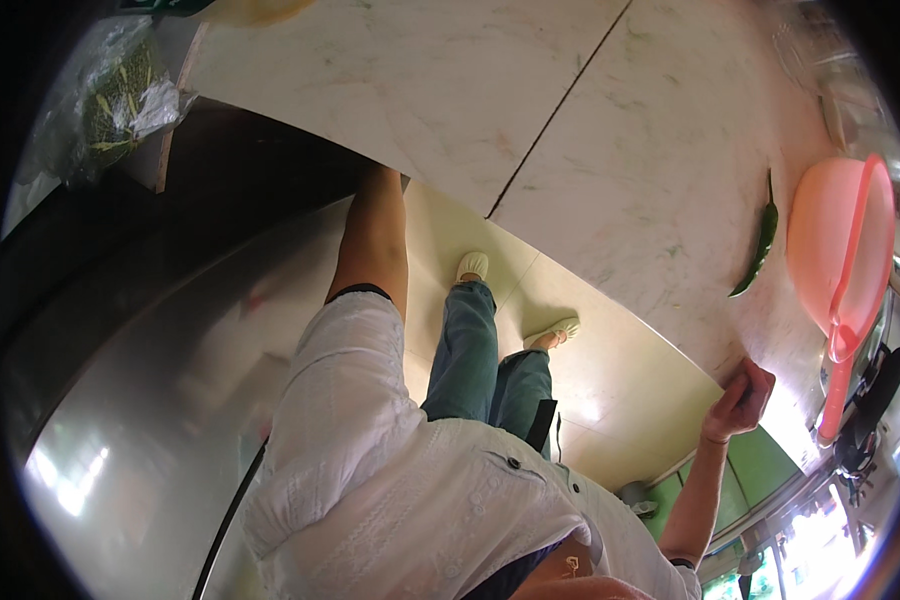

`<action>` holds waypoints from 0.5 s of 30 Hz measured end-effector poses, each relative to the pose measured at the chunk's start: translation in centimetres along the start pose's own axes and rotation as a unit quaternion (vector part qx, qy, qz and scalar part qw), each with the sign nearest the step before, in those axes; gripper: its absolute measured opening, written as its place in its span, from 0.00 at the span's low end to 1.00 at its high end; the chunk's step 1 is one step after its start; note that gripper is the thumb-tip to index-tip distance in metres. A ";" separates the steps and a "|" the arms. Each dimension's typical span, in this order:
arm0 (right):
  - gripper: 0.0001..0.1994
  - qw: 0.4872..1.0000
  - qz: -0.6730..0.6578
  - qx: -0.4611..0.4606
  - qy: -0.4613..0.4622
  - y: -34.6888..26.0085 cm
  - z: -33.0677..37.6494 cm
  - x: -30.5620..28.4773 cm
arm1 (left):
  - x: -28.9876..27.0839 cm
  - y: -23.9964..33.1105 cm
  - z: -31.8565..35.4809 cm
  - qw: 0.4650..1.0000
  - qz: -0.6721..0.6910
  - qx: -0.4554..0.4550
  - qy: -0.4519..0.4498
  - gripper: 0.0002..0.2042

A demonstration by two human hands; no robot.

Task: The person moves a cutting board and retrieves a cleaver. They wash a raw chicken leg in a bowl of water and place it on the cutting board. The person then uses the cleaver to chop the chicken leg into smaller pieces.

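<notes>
One slender green chilli [766, 237] may roll if your closely curled, seemingly empty right hand [742, 400] bumps it; hidden left hand, cannot tell.

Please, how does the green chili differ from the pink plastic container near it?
The chili is dark green; the container is pink.
The chili is slim and slightly curved, while the container is wide and rounded.
The chili is much smaller than the container.
Both are on the pale counter, apart from the right hand.
</notes>
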State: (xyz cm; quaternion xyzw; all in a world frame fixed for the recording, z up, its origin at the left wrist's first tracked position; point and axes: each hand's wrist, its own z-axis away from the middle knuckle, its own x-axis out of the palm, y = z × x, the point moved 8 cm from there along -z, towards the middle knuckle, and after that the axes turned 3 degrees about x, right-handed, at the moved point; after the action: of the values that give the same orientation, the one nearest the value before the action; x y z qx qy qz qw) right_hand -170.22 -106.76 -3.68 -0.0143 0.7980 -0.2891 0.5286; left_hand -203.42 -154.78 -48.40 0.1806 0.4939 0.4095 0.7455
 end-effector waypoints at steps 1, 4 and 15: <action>0.09 1.000 0.000 -0.009 0.006 -0.2 -0.1 0.1 | 0.7 -0.3 0.4 1.000 0.012 -0.013 -0.018 0.04; 0.08 1.000 -0.006 -0.012 0.010 0.3 0.1 0.0 | 3.1 -1.4 3.1 0.990 0.066 -0.073 -0.096 0.02; 0.10 0.988 -0.152 0.039 -0.011 1.3 0.1 -2.3 | 12.5 3.0 32.3 0.894 0.182 -0.264 -0.313 0.04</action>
State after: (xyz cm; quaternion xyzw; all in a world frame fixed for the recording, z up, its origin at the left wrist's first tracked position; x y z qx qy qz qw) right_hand -168.75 -104.97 -2.43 -0.1182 0.7687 -0.3967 0.4876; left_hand -173.92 -138.75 -39.26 0.1827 0.0669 0.5757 0.7942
